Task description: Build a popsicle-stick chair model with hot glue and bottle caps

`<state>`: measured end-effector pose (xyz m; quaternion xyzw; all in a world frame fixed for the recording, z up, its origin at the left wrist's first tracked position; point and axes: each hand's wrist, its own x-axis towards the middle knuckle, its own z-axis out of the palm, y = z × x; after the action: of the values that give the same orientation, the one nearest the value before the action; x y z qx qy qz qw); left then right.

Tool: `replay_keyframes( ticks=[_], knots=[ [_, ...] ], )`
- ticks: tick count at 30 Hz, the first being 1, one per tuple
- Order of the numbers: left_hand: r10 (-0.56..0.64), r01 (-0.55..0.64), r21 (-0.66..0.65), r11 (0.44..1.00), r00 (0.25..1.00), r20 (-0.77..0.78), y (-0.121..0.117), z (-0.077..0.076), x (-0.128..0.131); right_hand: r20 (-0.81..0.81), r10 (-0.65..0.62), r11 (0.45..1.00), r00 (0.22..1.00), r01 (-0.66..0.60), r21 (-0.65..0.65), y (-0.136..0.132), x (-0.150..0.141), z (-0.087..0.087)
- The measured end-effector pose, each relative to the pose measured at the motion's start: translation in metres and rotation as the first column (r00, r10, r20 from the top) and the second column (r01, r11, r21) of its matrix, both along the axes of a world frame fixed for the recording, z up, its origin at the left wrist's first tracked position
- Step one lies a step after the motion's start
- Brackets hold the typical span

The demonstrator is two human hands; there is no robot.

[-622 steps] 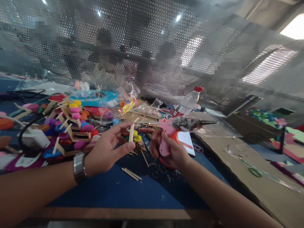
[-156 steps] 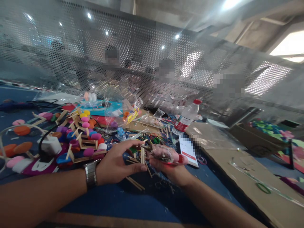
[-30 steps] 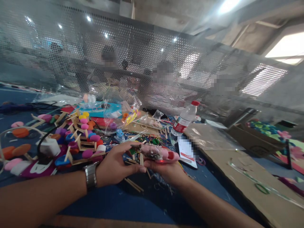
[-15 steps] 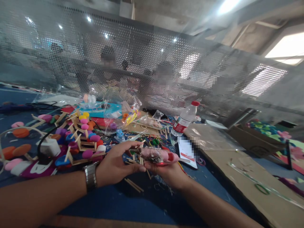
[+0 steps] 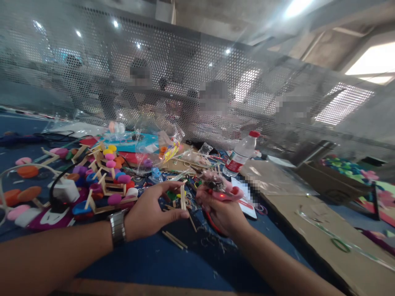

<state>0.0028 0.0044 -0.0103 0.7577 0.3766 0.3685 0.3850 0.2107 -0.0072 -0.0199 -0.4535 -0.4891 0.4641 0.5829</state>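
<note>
Two bare hands meet above a blue tabletop (image 5: 145, 265), the left hand (image 5: 146, 216) pinching wooden sticks (image 5: 183, 198) upright between thumb and fingertips, the right hand (image 5: 224, 214) wrapped around a pink glue gun (image 5: 235, 193) with a small red light glowing. The gun stands just beside the sticks, apart from them; where its nozzle points is too blurred to tell.

Below the left hand, loose sticks (image 5: 175, 239) lie on the table, apparently unused. To its left, a crowd of stick-and-disc pieces (image 5: 108, 187) looks largely assembled, suggesting a good share of the work is done. The piece in the fingers shows no disc and appears unfinished; how many are left cannot be judged.

Beyond the hands, a clear plastic bag (image 5: 170, 152) with a yellow label lies crumpled near a turquoise tray-like object (image 5: 125, 142); the contents of both are hard to make out. Past the right hand, a red-capped bottle (image 5: 237, 159) stands upright, its liquid level unclear, with a phone (image 5: 249, 211) nearer the wrist. Farther right, a brown cardboard box (image 5: 330, 181) holds a heap of green, blue and pink pieces (image 5: 345, 167).
</note>
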Motion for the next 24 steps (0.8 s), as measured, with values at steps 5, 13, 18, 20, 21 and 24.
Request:
replay_keyframes(
  ticks=[5,13,18,20,21,24],
  knots=[
    [-0.036,0.036,0.024,0.999,0.999,-0.002,0.001,0.0,-0.001,-0.146,-0.102,0.994,0.984,0.096,-0.048,0.004,-0.002,0.004],
    [-0.033,0.032,0.016,0.999,0.999,0.009,0.001,-0.003,0.0,-0.151,-0.066,0.997,0.986,0.06,-0.048,0.0,-0.003,0.007],
    [-0.069,0.063,0.079,0.995,0.995,0.075,0.002,-0.003,0.0,-0.088,0.228,0.97,0.97,-0.234,-0.063,-0.01,-0.001,0.001],
    [-0.063,0.058,0.08,0.995,0.996,0.058,0.003,-0.003,-0.001,-0.057,0.296,0.953,0.954,-0.299,-0.052,-0.012,0.001,-0.003],
    [-0.058,0.054,0.075,0.996,0.997,0.05,0.003,-0.003,-0.001,-0.052,0.312,0.948,0.949,-0.314,-0.045,-0.012,0.001,-0.004],
    [-0.071,0.067,0.07,0.995,0.996,0.056,0.003,-0.003,-0.001,-0.072,0.32,0.946,0.945,-0.323,-0.036,-0.012,0.002,-0.005]
  ],
)
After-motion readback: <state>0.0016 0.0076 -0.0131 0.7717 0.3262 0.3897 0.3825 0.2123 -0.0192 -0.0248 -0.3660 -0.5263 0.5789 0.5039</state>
